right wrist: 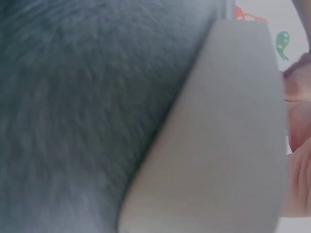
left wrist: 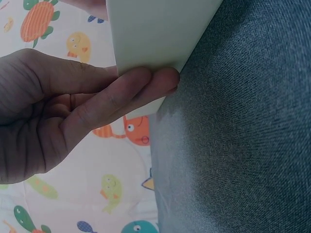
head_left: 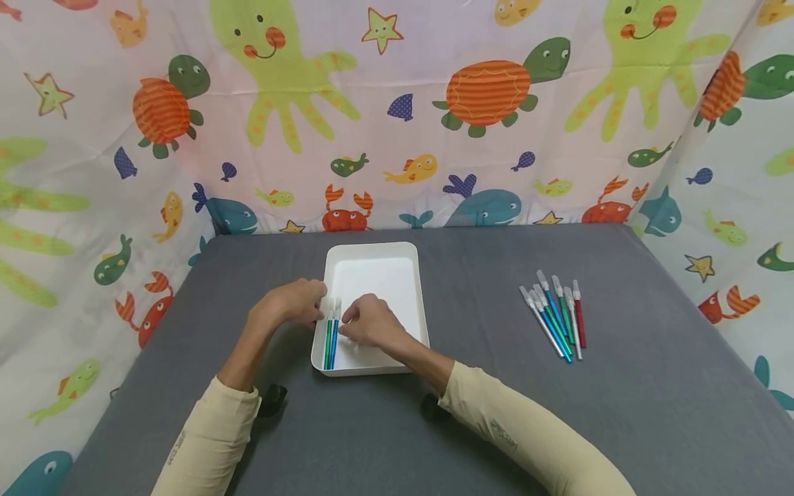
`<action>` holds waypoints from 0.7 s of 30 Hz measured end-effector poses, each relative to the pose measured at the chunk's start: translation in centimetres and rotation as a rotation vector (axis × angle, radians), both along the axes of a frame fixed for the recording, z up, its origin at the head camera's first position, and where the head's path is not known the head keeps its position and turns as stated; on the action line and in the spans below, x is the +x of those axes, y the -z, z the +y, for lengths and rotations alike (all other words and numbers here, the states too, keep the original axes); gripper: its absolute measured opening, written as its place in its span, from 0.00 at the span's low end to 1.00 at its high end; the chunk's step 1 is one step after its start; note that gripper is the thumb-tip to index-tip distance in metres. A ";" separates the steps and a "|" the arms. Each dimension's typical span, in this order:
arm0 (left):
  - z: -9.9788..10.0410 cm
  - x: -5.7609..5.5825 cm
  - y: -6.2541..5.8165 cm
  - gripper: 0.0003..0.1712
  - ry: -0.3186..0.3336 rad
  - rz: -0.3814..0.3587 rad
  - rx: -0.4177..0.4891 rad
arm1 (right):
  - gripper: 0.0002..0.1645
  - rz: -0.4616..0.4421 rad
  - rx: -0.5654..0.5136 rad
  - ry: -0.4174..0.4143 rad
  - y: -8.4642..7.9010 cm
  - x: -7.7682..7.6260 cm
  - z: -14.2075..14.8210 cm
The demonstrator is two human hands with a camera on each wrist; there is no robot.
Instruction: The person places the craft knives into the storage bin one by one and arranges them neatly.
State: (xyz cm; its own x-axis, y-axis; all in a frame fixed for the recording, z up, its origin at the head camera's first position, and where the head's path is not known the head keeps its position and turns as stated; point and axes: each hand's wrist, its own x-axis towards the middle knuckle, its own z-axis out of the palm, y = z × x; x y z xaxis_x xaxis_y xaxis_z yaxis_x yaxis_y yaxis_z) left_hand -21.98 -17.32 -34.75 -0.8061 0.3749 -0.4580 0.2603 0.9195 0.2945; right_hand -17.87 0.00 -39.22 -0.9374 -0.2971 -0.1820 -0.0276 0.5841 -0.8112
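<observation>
A white rectangular tray lies on the grey cloth. My left hand grips its left side; in the left wrist view its fingers press the outer wall and the thumb sits at the rim. Inside, along the left wall, slim pen-shaped tools stand side by side, a green one and a blue one, translucent caps toward the far end. My right hand is low inside the tray, fingertips bent down right beside the blue one; whether it pinches anything I cannot tell.
To the right, a loose bundle of several more capped pen-shaped tools in silver, blue, green and red lies on the grey cloth. A curtain printed with sea animals hangs behind and at both sides.
</observation>
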 end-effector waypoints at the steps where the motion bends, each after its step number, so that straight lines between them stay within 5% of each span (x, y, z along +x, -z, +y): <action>1: 0.0 0.0 0.0 0.18 -0.007 -0.002 0.004 | 0.11 0.009 0.006 -0.003 -0.3 0.0 0.3; 12: -0.1 0.2 0.2 0.23 -0.034 -0.010 -0.010 | 0.08 0.131 -0.041 0.082 -3.2 0.7 6.4; 21: -0.1 0.0 0.3 0.24 -0.031 -0.012 -0.005 | 0.10 0.136 -0.070 0.151 -3.6 1.5 12.9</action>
